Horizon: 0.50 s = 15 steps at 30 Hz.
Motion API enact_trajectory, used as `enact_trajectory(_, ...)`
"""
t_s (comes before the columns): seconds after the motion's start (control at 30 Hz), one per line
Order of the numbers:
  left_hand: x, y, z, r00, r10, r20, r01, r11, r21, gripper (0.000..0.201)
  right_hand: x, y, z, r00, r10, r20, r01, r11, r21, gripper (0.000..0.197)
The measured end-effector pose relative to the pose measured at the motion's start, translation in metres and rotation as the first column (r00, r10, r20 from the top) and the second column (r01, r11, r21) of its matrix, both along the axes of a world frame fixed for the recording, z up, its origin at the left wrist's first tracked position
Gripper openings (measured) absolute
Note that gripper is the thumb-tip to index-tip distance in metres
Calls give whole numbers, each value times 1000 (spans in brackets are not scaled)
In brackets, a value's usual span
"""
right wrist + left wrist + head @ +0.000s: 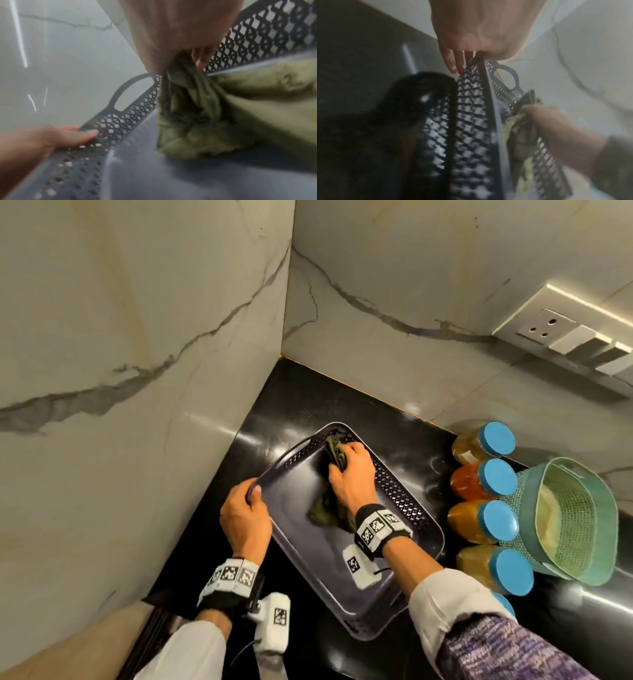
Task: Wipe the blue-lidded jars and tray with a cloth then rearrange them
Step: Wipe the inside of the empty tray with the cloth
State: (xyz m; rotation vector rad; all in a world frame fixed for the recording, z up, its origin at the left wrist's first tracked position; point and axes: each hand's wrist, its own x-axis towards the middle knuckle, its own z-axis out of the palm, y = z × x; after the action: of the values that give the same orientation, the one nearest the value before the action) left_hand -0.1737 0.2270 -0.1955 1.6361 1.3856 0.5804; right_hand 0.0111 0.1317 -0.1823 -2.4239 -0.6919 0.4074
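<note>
Step in hand: wiping the tray; judging by the empty tray and the jars set aside, the jars are out of the way and the rearranging is not yet begun.
Tray (pixel 407 505): dark, with a lattice rim and a loop handle, on the black counter (pixel 342 392) in the corner, its long side running from 11 to 5 o'clock.
Left hand (pixel 245 517): at the tray's 9 o'clock edge, thumb and fingers pinching the rim to steady it.
Right hand (pixel 349 474): inside the tray toward 12 o'clock, fingers curled round the cloth.
Cloth (pixel 329 508): olive green, bunched under the right hand, a loose tail trailing back over the tray floor.
Jars (pixel 483 479): four blue-lidded ones in a row on the counter at 3 o'clock, clear of the tray; a fifth lid peeps out behind the right sleeve.
Basket (pixel 575 518): teal mesh, just beside the jars on their far side.
Next move, as I judge it: sweep the cloth down toward 6 o'clock and along the lattice walls, keeping the rim pinned so the tray does not slide.
</note>
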Motion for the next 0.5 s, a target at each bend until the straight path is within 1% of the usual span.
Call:
enact_trajectory(0.03, 8, 3, 0, 999, 47, 20, -46, 998, -38, 19, 3, 0, -2, 1000, 29, 3, -29, 999, -34, 40)
enact_trajectory(0.1, 23, 6, -1, 993, 106, 51, -102, 993, -62, 19, 6, 6, -7, 998, 52, -23, -52, 999, 3, 47)
enact_trajectory(0.2, 34, 12, -5, 991, 109, 77, -111, 994, 18, 17, 2, 21, -11, 982, -2, -188, 32, 987, 158, 51)
enact_trajectory(0.27, 37, 21, -8, 992, 98, 79, -103, 993, 51, 17, -2, 31, -18, 976, 47, -212, -1, 978, 210, 54)
enact_trajectory(0.33, 39, 32, -11, 995, 67, 77, -74, 993, 90, 16, -7, 34, -25, 968, 136, -209, -93, 975, 200, 58)
enact_trajectory(0.37, 42, 38, -12, 996, 54, 70, -61, 992, 111, 16, -12, 36, -26, 953, 214, -215, -175, 966, 190, 60)
enact_trajectory(0.4, 44, 43, -11, 998, 35, 50, -40, 992, 117, 16, -19, 38, -26, 922, 311, -229, -269, 943, 196, 62)
enact_trajectory(0.47, 50, 52, -10, 1000, 10, 15, -11, 994, 105, 17, -38, 37, -29, 827, 499, -259, -448, 863, 233, 64)
enact_trajectory(0.5, 51, 58, -10, 1000, -21, 6, 20, 995, 96, 18, -48, 36, -29, 782, 558, -279, -502, 828, 250, 65)
